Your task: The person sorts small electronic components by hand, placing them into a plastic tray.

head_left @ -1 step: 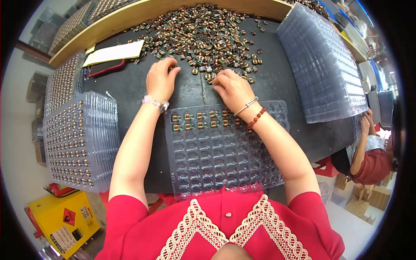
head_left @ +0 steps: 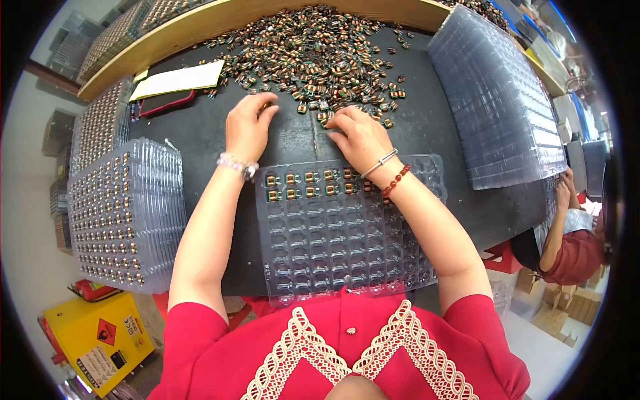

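Before me lies a clear plastic tray [head_left: 320, 240] with rows of moulded pockets. Small copper-wound coil components [head_left: 291, 193] sit in its two far rows; the rest of the visible pockets are bare. My left hand [head_left: 248, 127] is beyond the tray's far left corner, its fingers curled and the thumb near the index finger; whatever is between them is too small to tell. At the near edge of a loose pile of coil components [head_left: 313, 57], my right hand [head_left: 362, 139] pinches at a small component, partly hidden by the fingers. My right wrist covers part of the filled rows.
Stacked filled trays [head_left: 127, 213] stand at the left, and a tall stack of clear trays [head_left: 493, 100] at the right. A yellow paper [head_left: 179, 81] lies over a red-edged dark object [head_left: 167, 103]. A wooden rail [head_left: 200, 27] bounds the back. Another person's arm [head_left: 560, 220] is at far right.
The tray has shifted very slightly to the right. My left hand has moved a little, its thumb and index finger slightly farther right. My right hand stays almost in place.
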The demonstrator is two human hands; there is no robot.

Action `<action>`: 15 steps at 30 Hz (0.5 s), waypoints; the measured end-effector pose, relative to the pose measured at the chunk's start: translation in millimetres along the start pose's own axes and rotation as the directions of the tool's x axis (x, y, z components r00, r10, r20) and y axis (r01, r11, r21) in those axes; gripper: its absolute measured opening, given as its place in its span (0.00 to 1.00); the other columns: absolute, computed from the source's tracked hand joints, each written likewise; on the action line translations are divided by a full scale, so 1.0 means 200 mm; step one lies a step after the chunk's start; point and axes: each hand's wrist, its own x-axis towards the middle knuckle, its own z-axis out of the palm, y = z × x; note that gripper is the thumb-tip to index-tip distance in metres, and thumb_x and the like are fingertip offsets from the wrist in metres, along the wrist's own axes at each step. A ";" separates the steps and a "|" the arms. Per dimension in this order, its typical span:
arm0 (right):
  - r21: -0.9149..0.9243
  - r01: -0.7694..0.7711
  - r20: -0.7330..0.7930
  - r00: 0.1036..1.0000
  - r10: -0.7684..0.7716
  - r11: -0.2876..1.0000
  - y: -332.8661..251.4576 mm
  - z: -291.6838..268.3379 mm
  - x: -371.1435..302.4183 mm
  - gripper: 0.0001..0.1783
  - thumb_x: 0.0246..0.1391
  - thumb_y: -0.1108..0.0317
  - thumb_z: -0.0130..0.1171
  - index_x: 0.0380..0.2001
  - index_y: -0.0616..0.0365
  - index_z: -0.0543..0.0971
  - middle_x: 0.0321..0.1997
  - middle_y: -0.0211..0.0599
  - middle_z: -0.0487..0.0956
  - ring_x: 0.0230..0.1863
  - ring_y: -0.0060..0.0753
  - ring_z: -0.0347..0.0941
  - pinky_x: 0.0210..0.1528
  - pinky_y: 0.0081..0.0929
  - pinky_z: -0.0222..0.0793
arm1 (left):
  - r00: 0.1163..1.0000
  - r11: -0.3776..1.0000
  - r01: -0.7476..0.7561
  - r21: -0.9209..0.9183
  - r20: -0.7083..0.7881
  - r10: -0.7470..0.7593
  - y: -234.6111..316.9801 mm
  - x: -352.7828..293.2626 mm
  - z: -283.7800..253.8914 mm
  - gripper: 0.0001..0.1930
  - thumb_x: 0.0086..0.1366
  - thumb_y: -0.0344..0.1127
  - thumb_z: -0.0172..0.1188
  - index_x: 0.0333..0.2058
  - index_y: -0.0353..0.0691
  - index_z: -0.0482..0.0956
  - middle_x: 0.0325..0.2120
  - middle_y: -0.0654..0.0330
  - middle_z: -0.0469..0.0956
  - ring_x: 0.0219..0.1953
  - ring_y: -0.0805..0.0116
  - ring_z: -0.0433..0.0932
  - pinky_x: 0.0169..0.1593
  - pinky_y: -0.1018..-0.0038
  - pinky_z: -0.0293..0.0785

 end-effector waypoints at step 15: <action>-0.267 0.038 0.082 0.996 -0.016 0.963 0.02 0.07 0.05 0.06 0.52 0.67 0.57 0.32 0.55 0.76 0.38 0.34 0.74 0.37 0.42 0.75 0.38 0.35 0.72 | 0.949 0.949 -0.311 0.058 0.076 0.306 0.18 -0.73 -0.25 0.04 0.48 0.32 0.66 0.23 0.41 0.80 0.33 0.60 0.77 0.44 0.58 0.72 0.49 0.65 0.68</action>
